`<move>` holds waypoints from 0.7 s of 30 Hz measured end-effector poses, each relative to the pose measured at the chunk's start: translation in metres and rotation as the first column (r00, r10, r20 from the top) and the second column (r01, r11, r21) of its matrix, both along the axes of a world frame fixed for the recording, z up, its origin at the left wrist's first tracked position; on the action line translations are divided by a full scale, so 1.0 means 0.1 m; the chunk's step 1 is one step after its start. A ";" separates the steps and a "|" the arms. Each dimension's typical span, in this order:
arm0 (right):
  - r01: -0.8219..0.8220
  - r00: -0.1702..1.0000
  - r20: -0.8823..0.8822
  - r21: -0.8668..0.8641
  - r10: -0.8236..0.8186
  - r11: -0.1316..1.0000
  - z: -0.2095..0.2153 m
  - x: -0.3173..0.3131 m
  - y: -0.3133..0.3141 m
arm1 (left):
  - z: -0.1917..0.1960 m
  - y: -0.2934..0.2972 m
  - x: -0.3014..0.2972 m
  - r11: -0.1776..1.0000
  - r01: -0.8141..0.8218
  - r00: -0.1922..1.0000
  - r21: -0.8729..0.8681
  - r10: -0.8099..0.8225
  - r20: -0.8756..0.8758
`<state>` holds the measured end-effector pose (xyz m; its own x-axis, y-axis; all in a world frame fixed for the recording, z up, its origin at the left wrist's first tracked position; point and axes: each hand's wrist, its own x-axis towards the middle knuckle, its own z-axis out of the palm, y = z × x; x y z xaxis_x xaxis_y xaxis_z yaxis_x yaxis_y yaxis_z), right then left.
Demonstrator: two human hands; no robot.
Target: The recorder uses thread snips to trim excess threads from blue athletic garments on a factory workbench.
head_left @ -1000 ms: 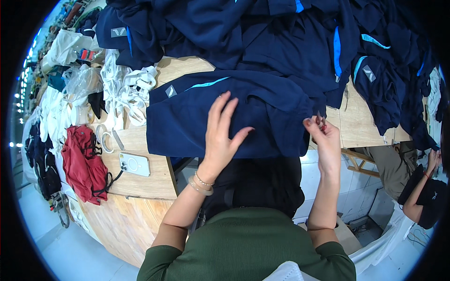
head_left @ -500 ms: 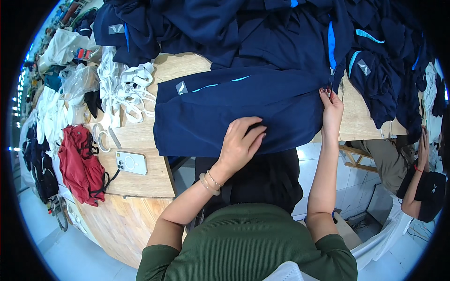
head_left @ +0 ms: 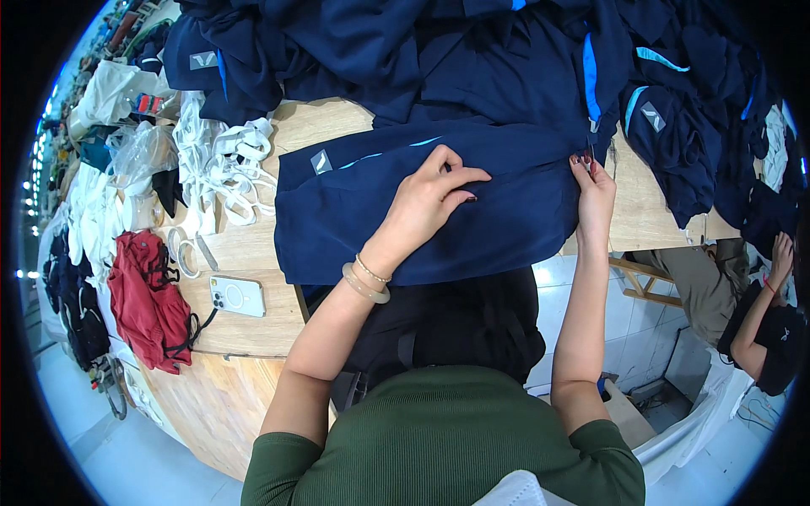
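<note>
A navy garment (head_left: pixel 371 228) lies flattened across the table's front edge. It bears a small grey patch (head_left: pixel 321 162) and narrow light-blue slits. Over its middle is my left hand (head_left: pixel 434 192), holding nothing, with the index finger stretched out and the thumb apart. My right hand (head_left: pixel 596 190) is at the garment's right end, its fingers pinched together. A slim, dark metal tool (head_left: pixel 592 143) juts up from those fingers; it looks like thread snips, but the fingers hide most of it. Whether this hand also grips cloth, I cannot tell.
Heaped navy garments (head_left: pixel 354 55) fill the far side, with another pile (head_left: pixel 675 160) to the right. White straps (head_left: pixel 240 164), a red cloth bag (head_left: pixel 145 295), tape rolls (head_left: pixel 187 253) and a phone (head_left: pixel 236 295) lie left. A co-worker's hand (head_left: pixel 781 257) shows at far right.
My left hand has moved up over the garment, and its fingers have spread from a looser curl. My right hand stays nearly in place. At far right the co-worker's hand has shifted.
</note>
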<state>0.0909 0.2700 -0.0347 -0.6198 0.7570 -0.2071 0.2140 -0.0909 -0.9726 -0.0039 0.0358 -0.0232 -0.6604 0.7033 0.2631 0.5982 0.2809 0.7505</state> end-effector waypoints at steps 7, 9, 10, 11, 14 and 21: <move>-0.004 1.000 -0.017 -0.014 0.004 1.000 -0.02 0.00 0.01 | -0.07 -0.06 -0.14 0.995 0.048 0.919 0.082 -0.076 0.388; -0.013 1.000 -0.020 -0.020 0.013 1.000 -0.07 0.00 0.04 | -0.08 -0.03 -0.13 0.989 0.009 0.921 0.146 -0.065 0.384; -0.013 1.000 -0.020 -0.020 0.012 1.000 -0.08 0.01 0.05 | -0.08 -0.02 -0.13 0.989 0.009 0.921 0.147 -0.065 0.384; -0.030 1.000 0.003 -0.003 0.030 1.000 -0.09 0.02 0.07 | -0.07 -0.02 -0.14 0.994 0.020 0.946 0.106 -0.053 0.321; -0.046 0.999 0.028 0.022 0.045 0.999 -0.10 0.04 0.09 | 0.00 -0.02 -0.15 0.998 0.063 0.970 0.002 -0.062 0.234; -0.051 0.998 0.030 0.049 0.050 0.997 -0.09 0.04 0.08 | -0.01 0.02 -0.09 0.996 0.036 0.998 -0.083 -0.032 0.055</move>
<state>0.0945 0.2780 -0.0440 -0.6518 0.7345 -0.1887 0.2455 -0.0311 -0.9689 -0.0133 0.0377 -0.0238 -0.6474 0.7436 0.1672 0.5677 0.3241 0.7567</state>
